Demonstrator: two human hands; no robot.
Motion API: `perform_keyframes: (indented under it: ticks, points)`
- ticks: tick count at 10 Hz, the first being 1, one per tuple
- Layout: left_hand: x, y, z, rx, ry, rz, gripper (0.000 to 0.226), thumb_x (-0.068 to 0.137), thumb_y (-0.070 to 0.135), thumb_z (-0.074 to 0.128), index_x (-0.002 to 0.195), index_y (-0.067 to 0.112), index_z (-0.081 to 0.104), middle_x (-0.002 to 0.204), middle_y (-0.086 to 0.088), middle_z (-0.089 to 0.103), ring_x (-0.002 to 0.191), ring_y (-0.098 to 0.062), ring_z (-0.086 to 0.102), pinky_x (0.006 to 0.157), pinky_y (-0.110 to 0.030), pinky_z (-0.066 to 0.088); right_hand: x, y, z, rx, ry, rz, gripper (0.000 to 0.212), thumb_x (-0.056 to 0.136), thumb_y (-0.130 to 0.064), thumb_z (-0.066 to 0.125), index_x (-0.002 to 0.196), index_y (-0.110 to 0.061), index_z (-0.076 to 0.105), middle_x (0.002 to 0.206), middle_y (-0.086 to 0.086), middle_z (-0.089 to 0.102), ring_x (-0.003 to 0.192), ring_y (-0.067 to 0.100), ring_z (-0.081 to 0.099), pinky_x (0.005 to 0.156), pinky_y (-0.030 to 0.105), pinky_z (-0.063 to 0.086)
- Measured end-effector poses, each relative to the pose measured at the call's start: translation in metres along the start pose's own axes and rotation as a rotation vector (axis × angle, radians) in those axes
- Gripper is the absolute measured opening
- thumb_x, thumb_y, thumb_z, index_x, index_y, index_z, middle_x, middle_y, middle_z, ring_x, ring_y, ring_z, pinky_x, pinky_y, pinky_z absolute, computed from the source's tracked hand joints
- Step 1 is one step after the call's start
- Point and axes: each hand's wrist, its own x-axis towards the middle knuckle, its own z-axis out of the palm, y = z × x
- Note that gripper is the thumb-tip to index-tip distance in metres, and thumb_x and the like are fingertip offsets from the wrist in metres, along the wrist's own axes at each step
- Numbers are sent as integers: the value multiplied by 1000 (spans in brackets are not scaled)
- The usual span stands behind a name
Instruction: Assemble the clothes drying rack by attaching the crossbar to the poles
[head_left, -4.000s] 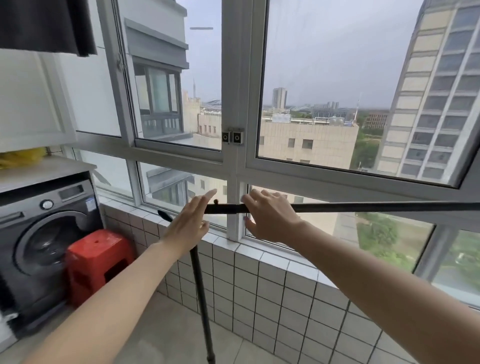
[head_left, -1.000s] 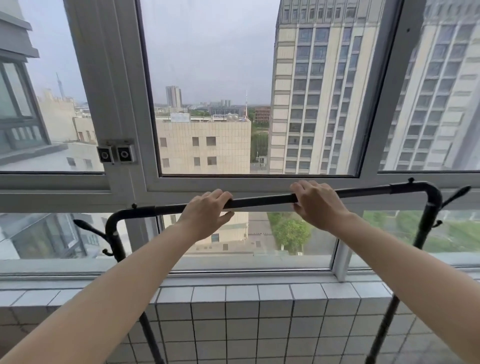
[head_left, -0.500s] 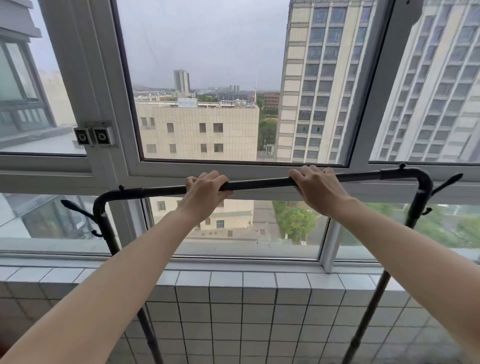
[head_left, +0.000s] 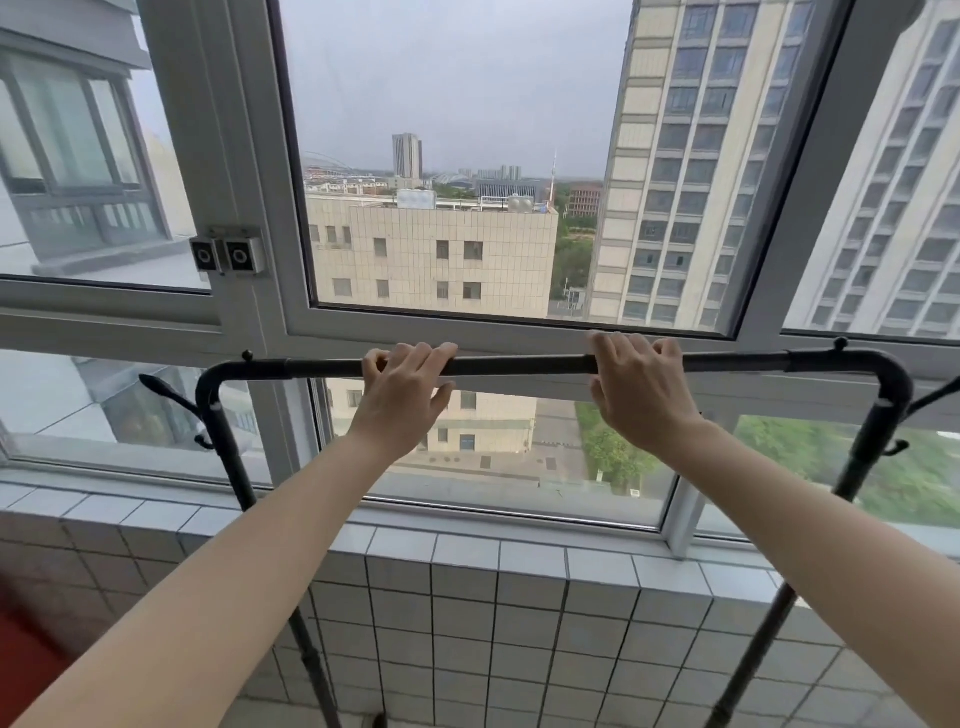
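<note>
Both hands sit on top of the crossbar, palms down and fingers curled over it. The left hand (head_left: 400, 395) wraps the bar left of its middle, thumb underneath, so it reads as closed around the bar. The right hand (head_left: 641, 389) lies right of middle with its fingers hooked over the far side; its thumb is hidden, so whether it fully encircles the bar cannot be told, though it is plainly gripping or pressing it.

The crossbar (head_left: 519, 365) runs level from left to right across the view at about chest height, in front of the window (head_left: 249, 156) and above the tiled ledge (head_left: 467, 551). Its long axis lies square to both forearms, and the bar is directly under the fingers rather than ahead of them, so any next push would go straight down or along the bar. The left hand is nearer the left joint, the right hand nearer the right joint; neither touches a joint.

By count: one crossbar, two poles, two curved corner elbows. The left pole (head_left: 234, 467) and the right pole (head_left: 862, 457) each drop from an elbow (both lean a little as they descend, which the wide lens may exaggerate). The bar's ends appear seated in the left elbow (head_left: 218, 379) and the right elbow (head_left: 883, 369), so the attachment looks largely done; a settling press or a check for wobble seems the likely remainder.
</note>
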Motion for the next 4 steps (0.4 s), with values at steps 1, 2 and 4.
perform_keyframes:
  ticks: [1, 2, 4]
  points:
    - [-4, 6, -3, 51, -44, -27, 52, 86, 19, 60, 135, 18, 42, 117, -1, 61, 119, -22, 48, 100, -56, 24, -6, 7, -7, 41, -23, -39, 36, 87, -16, 53, 120, -7, 42, 97, 11, 60, 79, 29, 57, 74, 44, 42]
    - [-6, 9, -14, 43, -179, -59, 68, 85, 15, 58, 144, 20, 26, 146, -1, 41, 138, -21, 28, 109, -59, 13, -12, 13, -22, 72, -82, -81, 41, 89, -14, 51, 127, -4, 40, 110, 16, 58, 94, 31, 55, 83, 47, 48]
    - [-25, 13, -43, 64, -292, -123, 76, 87, 15, 53, 149, 23, 9, 158, 0, 12, 144, -22, 6, 113, -56, 10, -42, 11, -54, 171, -52, -110, 66, 86, -13, 59, 142, -1, 28, 129, 21, 53, 117, 35, 51, 106, 46, 42]
